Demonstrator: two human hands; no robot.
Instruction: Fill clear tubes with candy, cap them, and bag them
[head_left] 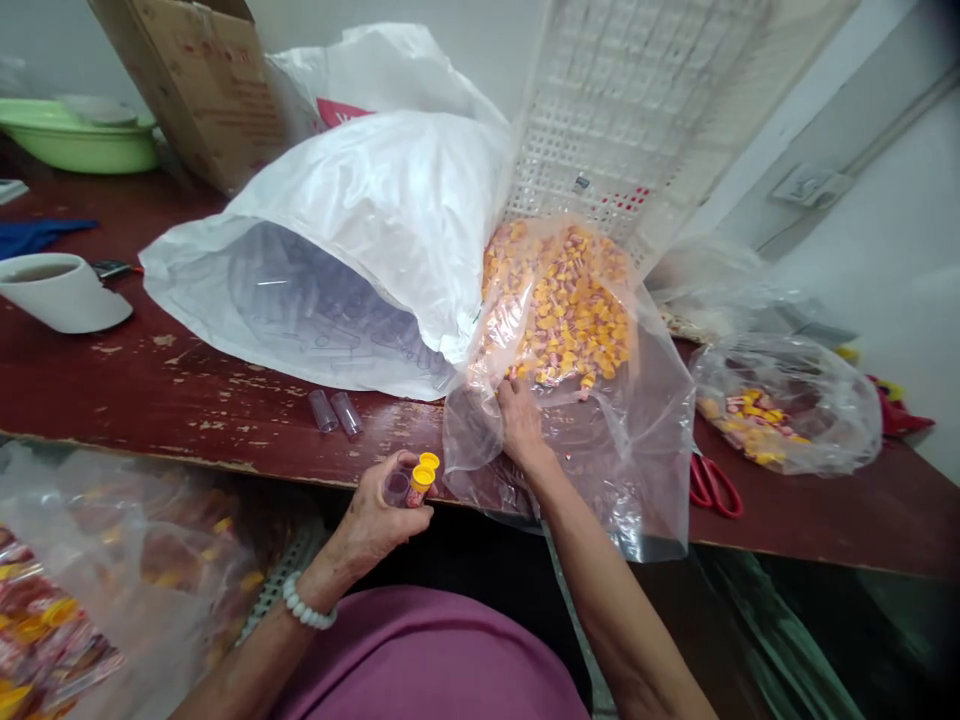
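The clear bag of yellow and pink candies (562, 330) lies with its long axis running from the table's (150, 390) near edge toward the back, mouth facing the person. The right hand (519, 420) reaches inside, fingers curled over candies. At the near edge the left hand (379, 515) grips small upright tubes (414, 485), two yellow-capped. Two clear empty tubes (334, 411) lie just beyond

Your table (187, 400) is dark red painted wood, glossy but chipped and worn pale along its edge — on it lie a thin, crinkled clear plastic bag (600, 440), a milky, soft-sheened white plastic sack (375, 210), smooth clear plastic tubes (335, 411) and a matt brown cardboard box (202, 90)
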